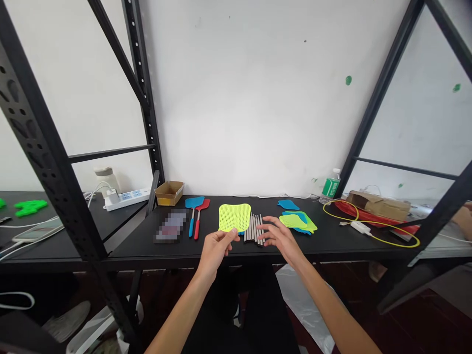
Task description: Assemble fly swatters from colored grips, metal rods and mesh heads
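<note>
My left hand (216, 246) pinches the near edge of a yellow-green mesh swatter head (234, 217) and holds it just above the black table (324, 241). My right hand (277, 234) hovers with fingers spread over a row of several metal rods (253, 228) lying side by side on the table. A pile of yellow-green and blue swatter heads (297, 220) lies just right of that hand. Two finished swatters, one blue (193, 206) and one red (200, 211), lie to the left.
A small cardboard box (169, 192) stands at the back left, a green bottle (330, 187) at the back right. A yellow cable (372, 231), cardboard and a white adapter lie at the right. Black rack posts (143, 98) frame the table. A power strip (127, 197) sits on the left table.
</note>
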`<state>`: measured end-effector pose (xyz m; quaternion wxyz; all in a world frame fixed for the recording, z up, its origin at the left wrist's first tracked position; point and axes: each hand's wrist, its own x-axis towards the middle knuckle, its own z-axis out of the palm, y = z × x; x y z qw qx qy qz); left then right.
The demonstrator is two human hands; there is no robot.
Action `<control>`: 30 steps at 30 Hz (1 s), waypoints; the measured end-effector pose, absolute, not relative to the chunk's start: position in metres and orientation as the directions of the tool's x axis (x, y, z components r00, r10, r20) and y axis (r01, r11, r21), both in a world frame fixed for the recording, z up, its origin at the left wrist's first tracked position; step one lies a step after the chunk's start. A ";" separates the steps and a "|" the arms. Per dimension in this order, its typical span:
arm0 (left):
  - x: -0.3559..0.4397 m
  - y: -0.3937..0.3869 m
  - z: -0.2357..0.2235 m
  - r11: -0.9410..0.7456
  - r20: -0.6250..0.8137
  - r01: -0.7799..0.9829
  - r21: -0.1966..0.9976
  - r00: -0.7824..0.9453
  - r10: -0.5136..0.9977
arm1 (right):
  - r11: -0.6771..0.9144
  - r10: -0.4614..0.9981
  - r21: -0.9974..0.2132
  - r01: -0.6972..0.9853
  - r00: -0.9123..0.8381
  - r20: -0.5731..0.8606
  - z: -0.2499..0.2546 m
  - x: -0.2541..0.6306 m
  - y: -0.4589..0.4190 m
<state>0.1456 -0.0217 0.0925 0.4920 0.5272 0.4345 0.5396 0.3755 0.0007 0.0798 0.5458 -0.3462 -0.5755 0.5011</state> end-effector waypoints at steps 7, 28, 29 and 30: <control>0.162 -0.021 0.078 -0.084 0.073 0.039 0.996 0.234 0.969 | 0.237 0.914 -0.969 -0.063 -0.324 0.245 0.077 0.364 -0.018; 0.084 0.032 0.040 -0.130 0.538 0.986 0.109 0.052 0.842 | 0.130 0.965 -0.947 0.293 0.182 0.188 0.072 0.470 0.016; 0.085 0.031 0.042 -0.132 0.544 0.986 0.102 0.055 0.837 | 0.133 0.969 -0.948 0.288 0.162 0.186 0.074 0.467 0.016; 0.085 0.030 0.044 -0.129 0.547 0.987 0.098 0.054 0.835 | 0.135 0.972 -0.950 0.281 0.148 0.182 0.075 0.465 0.016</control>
